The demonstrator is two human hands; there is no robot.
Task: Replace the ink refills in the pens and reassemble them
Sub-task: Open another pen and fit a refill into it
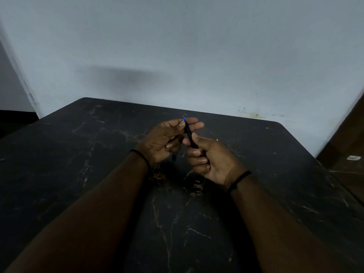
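The dark counter (78, 154) lies bare out to its far edge at the wall (177, 46). The right hand (212, 160) is curled tight around a black pen (190, 135); the half-open left hand (167, 138) pinches its blue tip (184, 119).

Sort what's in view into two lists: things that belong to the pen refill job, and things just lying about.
Part of the job:
- black pen with a blue tip, held up between both hands
- left hand, fingers at the tip end
- right hand, gripping the lower barrel
- a dark piece below the left hand, too unclear to name

Just there:
- dark marble table
- white tag at far right
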